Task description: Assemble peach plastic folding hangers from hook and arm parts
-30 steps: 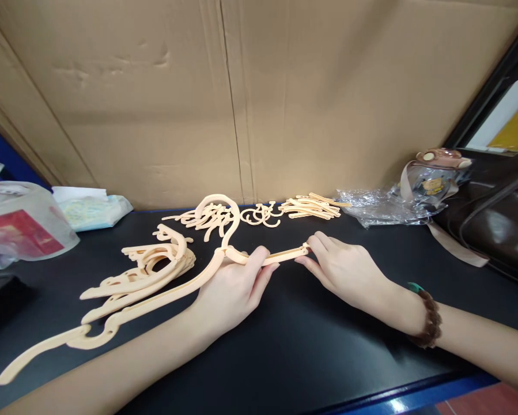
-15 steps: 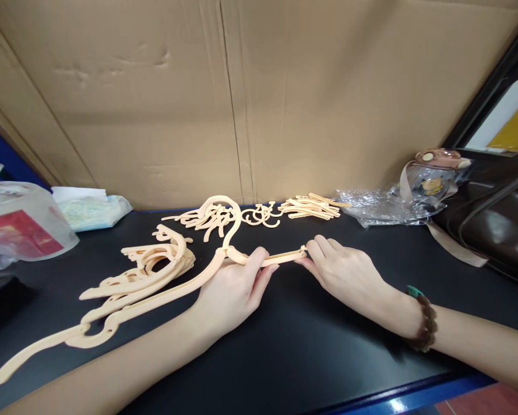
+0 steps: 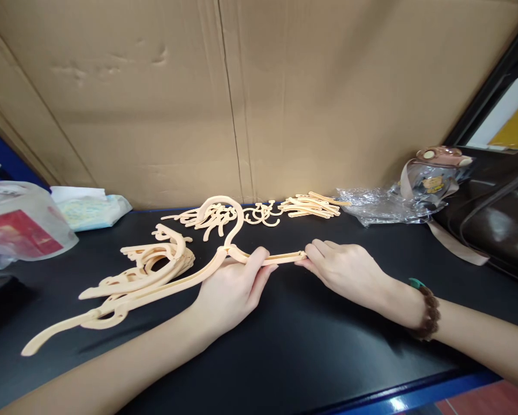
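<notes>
My left hand (image 3: 233, 288) pinches a cream plastic hanger (image 3: 172, 283) just right of its hook joint. The hanger's long left arm stretches toward the lower left, lifted a little off the black table (image 3: 284, 346). Its curved hook (image 3: 226, 214) rises behind my fingers. My right hand (image 3: 345, 271) pinches the outer tip of the short right arm piece (image 3: 284, 257). A beaded bracelet (image 3: 427, 317) circles my right wrist.
A stack of finished hangers (image 3: 150, 265) lies left of my hands. Loose hooks (image 3: 215, 218) and arm strips (image 3: 313, 206) sit by the cardboard wall (image 3: 241, 98). A plastic bag (image 3: 21, 225), tissue pack (image 3: 88, 207), cellophane (image 3: 380, 206), lidded bottle (image 3: 435, 176) and brown bag (image 3: 496, 219) line the sides.
The hanger's long left arm has swung up and inward off the table's near edge. My right hand slid slightly left along the short arm piece. Both grips hold.
</notes>
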A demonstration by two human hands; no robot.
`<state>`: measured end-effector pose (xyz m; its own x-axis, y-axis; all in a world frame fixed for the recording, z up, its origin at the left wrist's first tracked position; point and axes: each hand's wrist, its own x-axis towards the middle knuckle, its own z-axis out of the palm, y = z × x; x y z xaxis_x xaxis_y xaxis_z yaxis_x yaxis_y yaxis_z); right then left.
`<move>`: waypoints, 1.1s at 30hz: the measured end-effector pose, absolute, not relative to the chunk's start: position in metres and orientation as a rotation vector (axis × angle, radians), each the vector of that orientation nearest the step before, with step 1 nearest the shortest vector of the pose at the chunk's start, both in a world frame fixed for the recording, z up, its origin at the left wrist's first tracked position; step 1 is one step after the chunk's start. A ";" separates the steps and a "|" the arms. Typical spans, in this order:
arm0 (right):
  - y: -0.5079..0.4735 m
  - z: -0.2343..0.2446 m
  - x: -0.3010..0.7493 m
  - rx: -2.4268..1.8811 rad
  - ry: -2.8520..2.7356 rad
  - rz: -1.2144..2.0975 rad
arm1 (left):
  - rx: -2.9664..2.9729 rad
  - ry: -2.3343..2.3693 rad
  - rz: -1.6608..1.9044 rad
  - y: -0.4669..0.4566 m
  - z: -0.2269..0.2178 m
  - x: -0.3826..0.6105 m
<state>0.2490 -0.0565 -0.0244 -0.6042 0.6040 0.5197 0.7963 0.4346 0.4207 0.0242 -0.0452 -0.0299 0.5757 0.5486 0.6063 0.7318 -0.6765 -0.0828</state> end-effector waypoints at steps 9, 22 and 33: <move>-0.052 -0.021 0.257 -1.102 -2.570 -0.688 | -2.375 -0.947 -0.798 -0.045 -0.032 0.024; -0.049 -0.011 0.260 -1.171 -2.668 -0.325 | -2.426 -0.880 -0.788 -0.048 -0.029 0.026; -0.046 -0.011 0.261 -1.026 -2.469 0.363 | -2.621 -0.697 -0.654 -0.046 -0.030 0.024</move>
<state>0.2606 -0.0459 -0.0114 -0.6284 0.7197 0.2952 0.6044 0.6906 -0.3973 0.0239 -0.0464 -0.0304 0.7725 0.3741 0.5132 0.5356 -0.8180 -0.2099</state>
